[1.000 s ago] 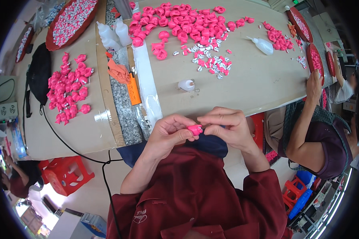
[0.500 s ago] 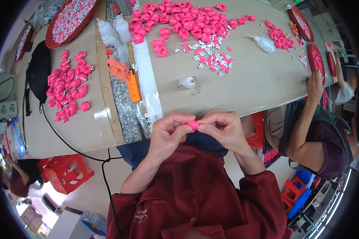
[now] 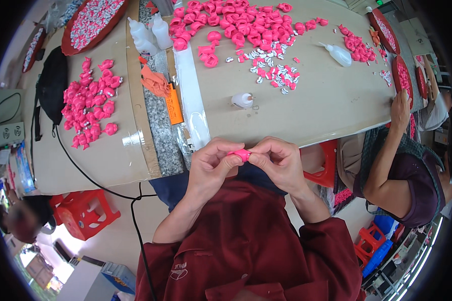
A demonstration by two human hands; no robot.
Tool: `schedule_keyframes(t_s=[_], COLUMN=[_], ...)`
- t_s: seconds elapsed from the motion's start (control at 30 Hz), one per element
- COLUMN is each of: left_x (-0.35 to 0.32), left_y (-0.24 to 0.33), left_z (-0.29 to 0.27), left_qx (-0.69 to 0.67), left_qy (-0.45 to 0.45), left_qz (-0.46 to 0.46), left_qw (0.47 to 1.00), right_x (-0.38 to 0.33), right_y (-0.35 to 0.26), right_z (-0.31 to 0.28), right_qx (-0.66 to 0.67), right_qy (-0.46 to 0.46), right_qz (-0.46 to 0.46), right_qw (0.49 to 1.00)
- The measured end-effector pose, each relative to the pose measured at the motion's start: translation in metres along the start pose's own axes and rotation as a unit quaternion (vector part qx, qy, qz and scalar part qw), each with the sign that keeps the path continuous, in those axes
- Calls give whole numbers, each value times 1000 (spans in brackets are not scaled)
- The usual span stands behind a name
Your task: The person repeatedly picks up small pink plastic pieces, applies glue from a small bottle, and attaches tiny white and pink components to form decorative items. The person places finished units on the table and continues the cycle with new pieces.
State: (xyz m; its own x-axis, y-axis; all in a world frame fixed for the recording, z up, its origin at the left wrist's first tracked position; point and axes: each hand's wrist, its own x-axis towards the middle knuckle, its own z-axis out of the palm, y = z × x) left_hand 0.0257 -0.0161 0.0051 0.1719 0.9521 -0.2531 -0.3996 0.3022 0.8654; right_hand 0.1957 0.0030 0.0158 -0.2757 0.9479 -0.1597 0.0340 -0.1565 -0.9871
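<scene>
Between the fingertips of both hands, near the front table edge, is a small pink plastic figure part [image 3: 242,154]. My left hand [image 3: 213,163] pinches its left side with thumb and forefinger. On the other side, the thumb and fingers of my right hand [image 3: 277,159] press against it. The fingers hide most of the part. Beyond my hands a small squeeze bottle [image 3: 242,100] stands on the table. Farther back lie many hollow pink pieces [image 3: 241,25], with small white and pink bits [image 3: 273,70] in front of them.
To the left, a heap of pink figures [image 3: 89,105] lies beside a black bag [image 3: 51,85]. An orange lighter [image 3: 174,104], an orange cloth [image 3: 154,82] and white bottles [image 3: 161,32] line the table seam. A co-worker's arm [image 3: 386,155] reaches in at the right. A black cable [image 3: 93,184] hangs at the left.
The view has shifted slightly, so the table things appear a little farther right. Both hands keep their pinch on the pink part, which looks slightly turned.
</scene>
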Motion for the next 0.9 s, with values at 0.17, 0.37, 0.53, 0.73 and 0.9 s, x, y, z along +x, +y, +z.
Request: schedule_keyframes(t_s=[0.17,0.37,0.53,0.73,0.9], left_x=[-2,-2,-1,-2,-3], left_y=[4,3,4,5,4], left_z=[-2,-3,-3,-3,-4], left_qx=[-18,0,-13,-28,-29], left_qy=[15,21,23,22,23], left_qz=[-48,-28,-31,-26,-23], left_qw=[999,999,999,999,999], right_x=[0,1,3,4,4], right_y=[0,3,3,-1,-4], right_z=[2,5,5,5,6], right_qx=[1,13,33,92,91], right_qy=[-1,6,-14,-37,-39], right_qz=[4,17,34,49,53], right_qw=[1000,1000,999,994,994])
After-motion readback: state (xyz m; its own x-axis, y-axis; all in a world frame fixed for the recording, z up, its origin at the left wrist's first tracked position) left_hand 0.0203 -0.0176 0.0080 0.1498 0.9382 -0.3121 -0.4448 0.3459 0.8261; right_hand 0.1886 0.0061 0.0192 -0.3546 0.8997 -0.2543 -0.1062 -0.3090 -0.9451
